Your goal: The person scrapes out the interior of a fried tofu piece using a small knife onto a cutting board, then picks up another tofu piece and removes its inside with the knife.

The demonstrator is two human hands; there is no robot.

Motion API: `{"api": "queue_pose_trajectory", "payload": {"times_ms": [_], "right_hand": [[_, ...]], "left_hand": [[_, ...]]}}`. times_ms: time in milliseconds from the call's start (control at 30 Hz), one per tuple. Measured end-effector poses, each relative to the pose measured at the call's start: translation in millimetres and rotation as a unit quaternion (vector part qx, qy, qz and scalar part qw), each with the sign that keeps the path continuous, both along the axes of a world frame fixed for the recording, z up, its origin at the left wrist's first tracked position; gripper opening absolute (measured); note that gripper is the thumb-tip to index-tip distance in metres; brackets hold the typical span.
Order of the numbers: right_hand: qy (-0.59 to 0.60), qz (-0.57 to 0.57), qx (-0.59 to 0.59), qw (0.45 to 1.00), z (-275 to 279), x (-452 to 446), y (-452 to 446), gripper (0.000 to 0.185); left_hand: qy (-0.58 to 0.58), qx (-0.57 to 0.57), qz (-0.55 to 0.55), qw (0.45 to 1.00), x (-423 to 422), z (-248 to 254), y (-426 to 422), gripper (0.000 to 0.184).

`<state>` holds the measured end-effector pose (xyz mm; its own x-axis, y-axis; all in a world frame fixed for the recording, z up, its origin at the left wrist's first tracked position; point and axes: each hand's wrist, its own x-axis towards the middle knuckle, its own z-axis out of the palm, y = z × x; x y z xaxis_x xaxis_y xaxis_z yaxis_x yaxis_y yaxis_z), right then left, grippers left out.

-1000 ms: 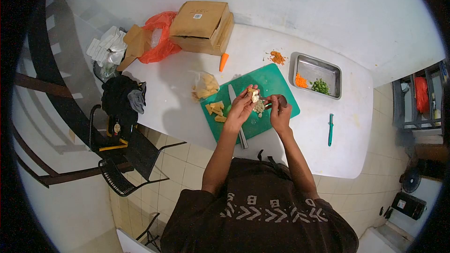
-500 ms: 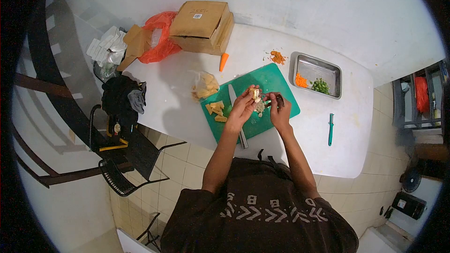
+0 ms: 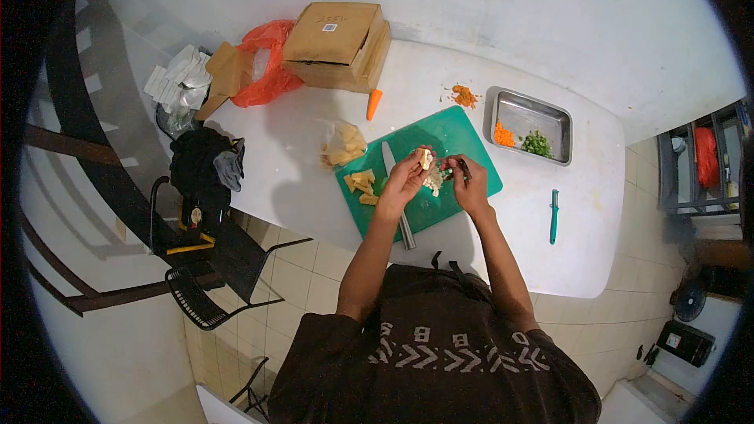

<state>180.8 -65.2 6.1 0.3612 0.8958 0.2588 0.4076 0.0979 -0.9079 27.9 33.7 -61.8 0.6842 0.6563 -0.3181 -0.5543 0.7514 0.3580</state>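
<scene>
My left hand [image 3: 404,178] is closed on a pale yellow piece [image 3: 426,159] above the green cutting board [image 3: 463,137]. Just right of it, my right hand [image 3: 470,187] has its fingers pinched round a small dark-handled tool, largely hidden by the hand. Whitish crumbs [image 3: 433,180] lie on the board below and between the hands. A knife [image 3: 406,231] rests on the board, partly under my left hand. Several yellow chunks [image 3: 363,181] are at the board's left side, beside a clear bag of yellow pieces [image 3: 344,144].
A metal tray [image 3: 572,129] holds chopped orange and green bits. Orange peelings [image 3: 464,96], a carrot [image 3: 375,104] and a green peeler [image 3: 554,217] lie on the white table [image 3: 518,259]. Cardboard boxes [image 3: 334,43] and a red plastic bag [image 3: 275,82] stand at the back left.
My right hand has shifted slightly and its fingers have moved a little away from the piece in my left hand. The piece has turned a little.
</scene>
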Motion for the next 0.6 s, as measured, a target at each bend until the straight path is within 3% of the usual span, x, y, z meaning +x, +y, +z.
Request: {"api": "queue_pose_trajectory", "payload": {"times_ms": [300, 367, 467, 600], "right_hand": [[-0.086, 0.027, 0.049, 0.995, 6.8, -0.1, -1.6, 0.015], [-0.022, 0.067, 0.028, 0.997, 13.9, 1.1, -4.0, 0.032], [-0.002, 0.055, 0.013, 0.998, 8.4, 4.8, -4.7, 0.035], [-0.048, 0.052, 0.063, 0.995, 14.6, 3.0, -1.7, 0.025]], "left_hand": [[0.021, -0.008, -0.031, 0.999, -2.9, 5.4, 2.8, 0.021], [0.037, -0.01, -0.033, 0.999, -3.6, 2.4, 3.3, 0.022], [0.032, -0.005, -0.008, 0.999, -5.1, 2.8, 2.0, 0.023], [0.03, -0.016, -0.018, 0.999, -5.3, 7.2, 1.9, 0.023]]}}
